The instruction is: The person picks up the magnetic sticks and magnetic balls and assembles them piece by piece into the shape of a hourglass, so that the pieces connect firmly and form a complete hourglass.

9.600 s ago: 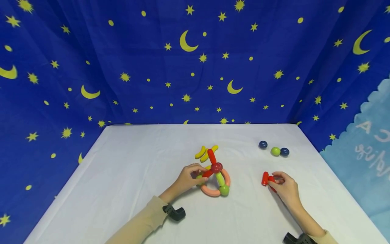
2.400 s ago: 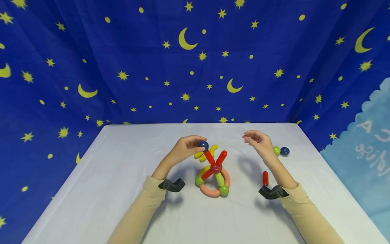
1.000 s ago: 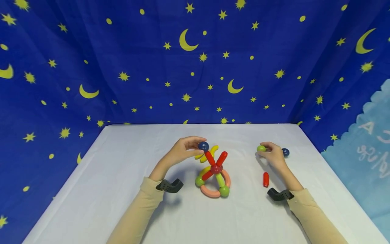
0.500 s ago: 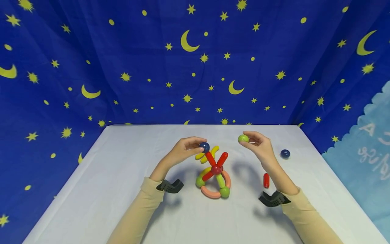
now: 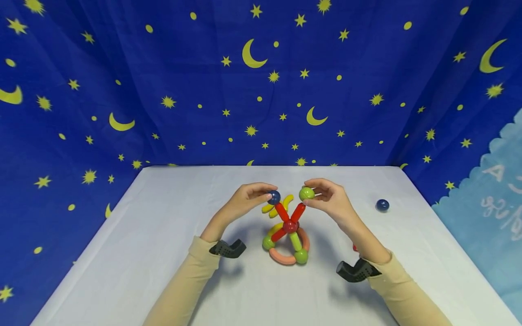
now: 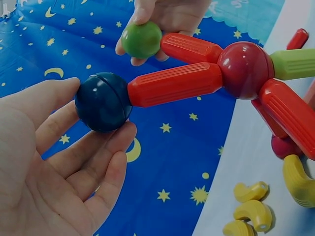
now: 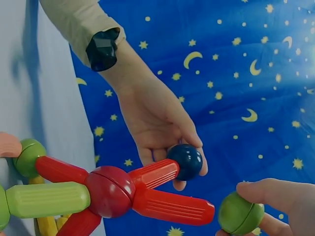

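A figure of magnetic rods and balls stands on the white table. Its red center ball (image 5: 290,226) bears two upward red rods, the left rod (image 6: 177,84) and the right rod (image 7: 174,205). My left hand (image 5: 246,199) pinches a dark blue ball (image 6: 103,102) between thumb and fingers, touching the left rod's tip. With my right hand (image 5: 332,201) I hold a light green ball (image 7: 241,214) at the right rod's tip; a sliver of gap shows in the right wrist view. Below, green balls (image 5: 301,256) and coral curved rods (image 5: 283,258) form a ring.
Several yellow curved rods (image 6: 253,212) lie behind the figure. A loose dark blue ball (image 5: 382,205) sits at the right. One red rod (image 5: 355,247) is mostly hidden by my right forearm. A starry blue cloth (image 5: 212,90) hangs behind the table.
A second upward red rod and the blue ball have joined the figure. My right hand has taken the green ball from the right side and carried it left; my left hand stays at the blue ball.
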`<state>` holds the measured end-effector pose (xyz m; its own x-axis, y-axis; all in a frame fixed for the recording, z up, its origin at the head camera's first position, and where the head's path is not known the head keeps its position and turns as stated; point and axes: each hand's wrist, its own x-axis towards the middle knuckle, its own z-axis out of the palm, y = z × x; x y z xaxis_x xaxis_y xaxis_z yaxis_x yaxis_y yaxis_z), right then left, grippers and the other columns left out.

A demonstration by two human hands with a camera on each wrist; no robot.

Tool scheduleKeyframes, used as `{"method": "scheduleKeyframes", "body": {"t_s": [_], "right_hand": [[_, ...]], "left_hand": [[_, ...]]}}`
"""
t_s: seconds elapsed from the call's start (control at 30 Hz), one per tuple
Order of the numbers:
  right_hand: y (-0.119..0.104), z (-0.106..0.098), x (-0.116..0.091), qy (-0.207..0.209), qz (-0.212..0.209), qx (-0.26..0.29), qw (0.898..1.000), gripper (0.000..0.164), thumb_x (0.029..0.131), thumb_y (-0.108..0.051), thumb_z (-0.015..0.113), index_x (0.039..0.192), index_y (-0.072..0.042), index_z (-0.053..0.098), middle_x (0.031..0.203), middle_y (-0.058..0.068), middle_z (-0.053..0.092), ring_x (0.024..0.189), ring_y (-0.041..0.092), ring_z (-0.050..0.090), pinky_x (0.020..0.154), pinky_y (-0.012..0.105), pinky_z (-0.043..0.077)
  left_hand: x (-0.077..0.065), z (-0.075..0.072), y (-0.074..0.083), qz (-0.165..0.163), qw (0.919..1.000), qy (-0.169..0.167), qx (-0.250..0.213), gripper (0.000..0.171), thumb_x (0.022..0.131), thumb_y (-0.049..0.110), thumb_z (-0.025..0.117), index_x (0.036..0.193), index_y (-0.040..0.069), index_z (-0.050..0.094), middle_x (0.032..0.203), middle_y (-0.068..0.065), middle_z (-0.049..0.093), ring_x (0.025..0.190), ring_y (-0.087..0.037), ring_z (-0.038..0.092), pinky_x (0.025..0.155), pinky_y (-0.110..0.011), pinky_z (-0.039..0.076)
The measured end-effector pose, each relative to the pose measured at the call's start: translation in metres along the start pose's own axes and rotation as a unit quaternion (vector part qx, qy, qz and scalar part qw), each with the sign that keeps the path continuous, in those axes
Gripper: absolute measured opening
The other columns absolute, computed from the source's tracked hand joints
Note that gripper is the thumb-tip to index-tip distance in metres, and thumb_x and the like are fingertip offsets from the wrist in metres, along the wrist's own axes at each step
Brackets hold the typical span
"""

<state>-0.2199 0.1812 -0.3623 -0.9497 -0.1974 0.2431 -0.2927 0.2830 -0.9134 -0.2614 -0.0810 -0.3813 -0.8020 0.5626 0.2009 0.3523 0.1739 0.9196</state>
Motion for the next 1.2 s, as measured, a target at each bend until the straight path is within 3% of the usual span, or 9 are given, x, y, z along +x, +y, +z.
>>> {"method": "scheduleKeyframes", "body": {"t_s": [0.1,0.23,0.83,0.97,1.1,1.2], "right_hand": [[0.001,0.001,-0.001,-0.007,0.005,-0.004,1.0,0.042,0.081,-0.004,0.071,0.12,0.004,0.058,0.119,0.02,0.061,0.09,0.006,0.059,0.078,0.017,0.053],[0.002,0.001,0.0,-0.021,0.018,-0.012,1.0,0.041,0.082,-0.006,0.071,0.12,0.003,0.058,0.119,0.023,0.061,0.091,0.009,0.06,0.077,0.018,0.053],[0.006,0.007,-0.001,-0.012,0.014,-0.005,1.0,0.039,0.083,-0.009,0.072,0.119,0.001,0.06,0.118,0.022,0.062,0.089,0.007,0.061,0.077,0.018,0.054],[0.012,0.004,0.003,-0.001,0.009,-0.008,1.0,0.033,0.092,-0.019,0.062,0.12,-0.001,0.059,0.119,0.017,0.063,0.092,0.003,0.06,0.079,0.018,0.052],[0.026,0.004,0.015,0.044,0.046,0.034,0.997,0.04,0.098,-0.031,0.052,0.118,0.002,0.059,0.105,0.0,0.068,0.088,0.001,0.061,0.077,0.02,0.053],[0.046,0.009,0.03,0.048,0.088,0.041,0.994,0.039,0.097,-0.028,0.054,0.119,0.004,0.059,0.105,0.004,0.07,0.087,-0.001,0.062,0.081,0.022,0.052]], "left_hand": [[0.0,0.0,0.001,0.002,1.0,0.0,0.001,0.033,0.096,0.016,0.056,0.125,0.0,0.058,0.126,-0.018,0.061,0.113,-0.028,0.062,0.097,-0.036,0.05],[-0.001,-0.001,0.001,-0.001,1.0,-0.002,-0.004,0.033,0.096,0.015,0.056,0.125,-0.001,0.058,0.126,-0.019,0.061,0.113,-0.028,0.062,0.097,-0.035,0.05],[-0.001,-0.003,0.002,-0.004,0.9998,-0.012,-0.013,0.032,0.094,0.016,0.06,0.122,0.001,0.061,0.117,-0.019,0.064,0.092,-0.012,0.063,0.087,-0.027,0.053],[-0.002,-0.003,0.002,-0.004,0.9999,-0.013,-0.01,0.032,0.094,0.015,0.059,0.123,-0.001,0.06,0.117,-0.019,0.064,0.093,-0.012,0.063,0.088,-0.028,0.053],[-0.001,-0.002,0.003,-0.004,0.9999,-0.011,-0.006,0.033,0.094,0.015,0.06,0.123,-0.001,0.06,0.116,-0.019,0.065,0.091,-0.013,0.062,0.085,-0.027,0.052],[-0.001,-0.002,0.003,-0.005,0.9999,-0.01,-0.007,0.033,0.094,0.015,0.06,0.123,-0.001,0.06,0.116,-0.019,0.065,0.088,-0.014,0.061,0.083,-0.026,0.052]]}}
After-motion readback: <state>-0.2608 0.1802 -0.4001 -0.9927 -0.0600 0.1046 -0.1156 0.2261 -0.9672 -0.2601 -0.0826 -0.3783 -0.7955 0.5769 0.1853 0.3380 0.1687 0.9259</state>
